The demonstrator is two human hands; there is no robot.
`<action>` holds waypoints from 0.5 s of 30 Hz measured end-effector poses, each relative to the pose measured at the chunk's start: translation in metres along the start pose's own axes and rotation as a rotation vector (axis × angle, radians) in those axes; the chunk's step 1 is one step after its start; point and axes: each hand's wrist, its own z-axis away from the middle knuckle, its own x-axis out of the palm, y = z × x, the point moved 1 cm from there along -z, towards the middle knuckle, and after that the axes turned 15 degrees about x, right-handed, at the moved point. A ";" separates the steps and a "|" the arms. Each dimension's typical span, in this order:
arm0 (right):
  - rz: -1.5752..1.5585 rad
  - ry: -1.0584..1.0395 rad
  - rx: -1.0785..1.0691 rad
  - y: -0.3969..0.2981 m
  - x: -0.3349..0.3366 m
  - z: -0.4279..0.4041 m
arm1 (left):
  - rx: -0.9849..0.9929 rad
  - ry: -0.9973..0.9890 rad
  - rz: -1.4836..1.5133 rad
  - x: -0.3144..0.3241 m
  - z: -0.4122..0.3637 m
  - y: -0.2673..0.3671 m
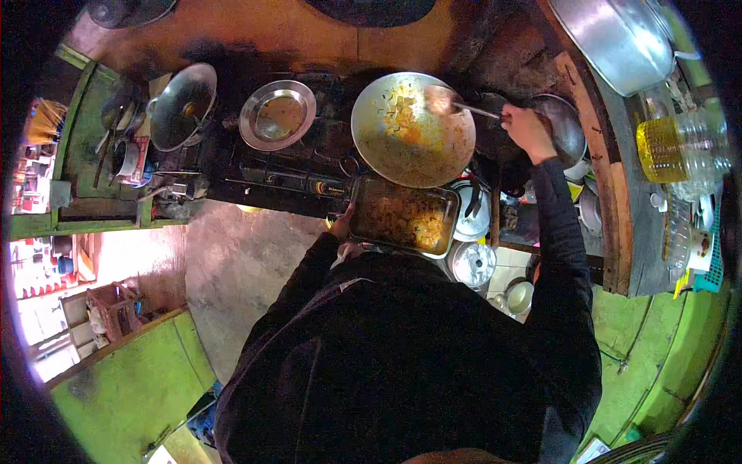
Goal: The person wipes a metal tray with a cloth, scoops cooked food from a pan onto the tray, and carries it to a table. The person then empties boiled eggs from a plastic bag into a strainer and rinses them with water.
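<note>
A wide metal wok [377, 156] holds yellowish cooked food [400, 119] in its middle and upper part. My right hand [528, 132] grips the handle of a metal spatula [481, 110], whose blurred blade is over the wok's right side. Just below the wok is a rectangular baking pan [377, 217], browned inside, with some of the same food [426, 229] near its lower right corner. At that pan's left edge, my left hand [343, 223] holds the rim; most of its fingers are hidden.
A round metal plate [246, 130] with brownish liquid sits left of the wok on the stove [290, 182]. Farther left stands a large metal lid or pan [182, 110]. Along the right, a wooden shelf edge [614, 203] carries a yellow oil bottle [661, 151] and a big aluminium pot [620, 46].
</note>
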 end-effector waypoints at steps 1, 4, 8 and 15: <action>0.023 -0.003 0.025 0.009 0.010 -0.005 | 0.032 0.067 0.893 -0.038 0.017 -0.055; 0.137 -0.031 0.024 -0.029 -0.003 -0.010 | 0.118 0.046 1.585 -0.087 0.079 -0.149; 0.248 0.019 -0.085 -0.023 -0.044 -0.039 | 0.076 0.150 1.673 -0.055 0.041 -0.108; 0.283 0.060 -0.406 -0.056 -0.026 -0.078 | -0.363 0.691 2.500 -0.026 0.019 -0.022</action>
